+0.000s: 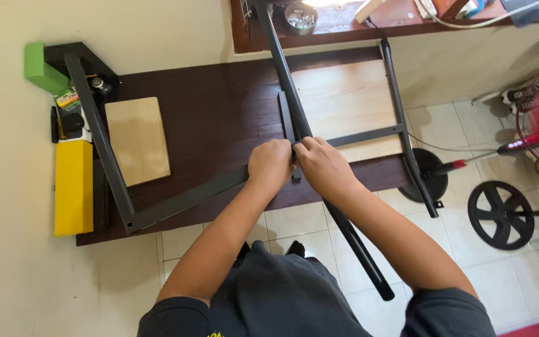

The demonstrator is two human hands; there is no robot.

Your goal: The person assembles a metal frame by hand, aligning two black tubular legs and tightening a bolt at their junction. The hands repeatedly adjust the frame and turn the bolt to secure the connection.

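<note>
Hands, 2, bare, meeting over the middle of a dark wooden table point(219, 106).

- Left hand point(271, 163): fingers curled shut around a flat dark metal bar point(182, 200) where it meets a long black tube point(288, 87); knuckles up.
- Right hand point(322, 163): clenched on the same joint, thumb side touching the left hand.
- Black tube: runs from the far shelf down past the table edge, over the tiled floor point(506, 274), between the forearms.
- Metal frame point(400, 131): lies on a pale board at the table's right part.
- Step in hand, as judged: fitting or fastening the bar to the tube at the joint. Next move likely calls for steady alignment of both parts; the fastener itself is hidden under the fingers.
- Nearby: pale wooden panel point(137, 140), yellow box point(73, 187), green block point(42, 68).
</note>
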